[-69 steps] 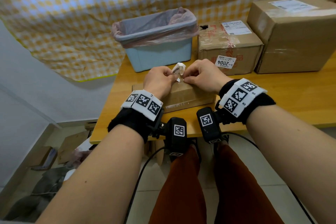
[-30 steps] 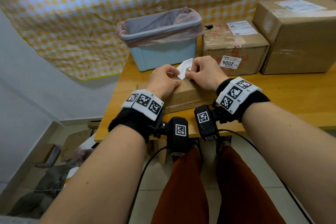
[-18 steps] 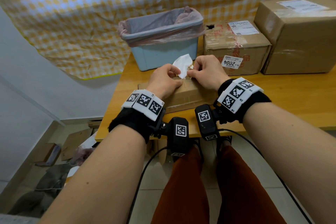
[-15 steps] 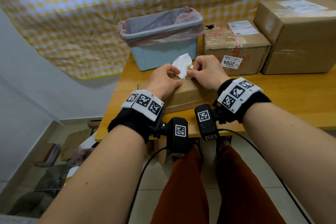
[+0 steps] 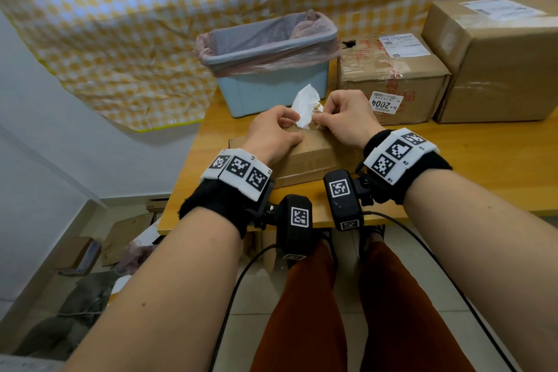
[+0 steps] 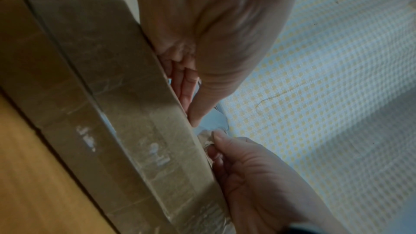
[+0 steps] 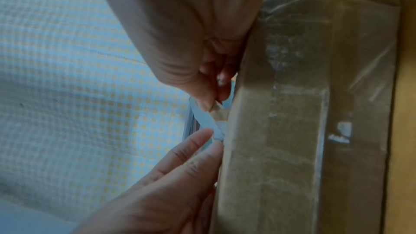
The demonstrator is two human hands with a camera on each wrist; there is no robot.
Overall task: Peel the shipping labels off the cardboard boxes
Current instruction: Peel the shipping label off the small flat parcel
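Observation:
A small flat cardboard box lies near the table's front edge. A white shipping label stands up crumpled from the box top, partly peeled, its lower end still on the cardboard. My left hand pinches the label's left side low down, wrist resting on the box. My right hand pinches the right side, where a tan scrap clings to the label. In the left wrist view the left thumb tip presses the label at the box edge. The right wrist view shows the label as a strip between both hands.
A light blue bin with a pink liner stands just behind the hands. To its right sit a medium box bearing a top label and a "2004" sticker, and a large box with its own label. Wooden table.
The label has gone from a small curled loop to a taller flap lifted off the box top. Over the last half second both hands have hardly moved.

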